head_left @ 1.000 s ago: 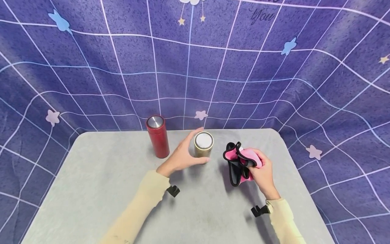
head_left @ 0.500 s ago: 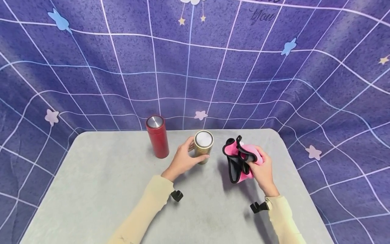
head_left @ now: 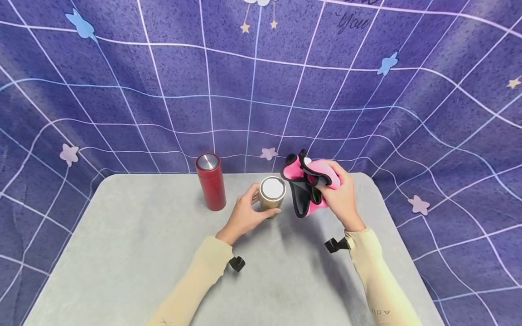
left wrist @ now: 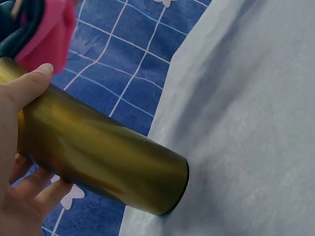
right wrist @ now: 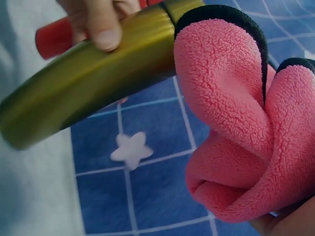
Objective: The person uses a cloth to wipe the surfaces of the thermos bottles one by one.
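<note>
A gold thermos bottle (head_left: 272, 194) with a pale round lid stands upright near the table's back edge. My left hand (head_left: 246, 213) grips it from the left, the thumb (left wrist: 35, 84) across its front and the fingers curled behind. Bunched in my right hand (head_left: 341, 199) is a towel (head_left: 320, 174), fluffy pink on one face, dark on the other, with black edging. It hangs just right of the bottle's top, raised above the table. In the right wrist view the pink towel (right wrist: 224, 83) overlaps the bottle's lid end; whether they touch I cannot tell.
A red thermos bottle (head_left: 212, 183) with a steel-coloured lid stands upright left of the gold one. The grey table (head_left: 134, 235) ends at a purple-blue grid-patterned curtain (head_left: 228, 113) behind it.
My left hand has closed round the gold bottle, which stays in place. My right hand has lifted the towel and moved it left and away from me, up to the bottle's top.
</note>
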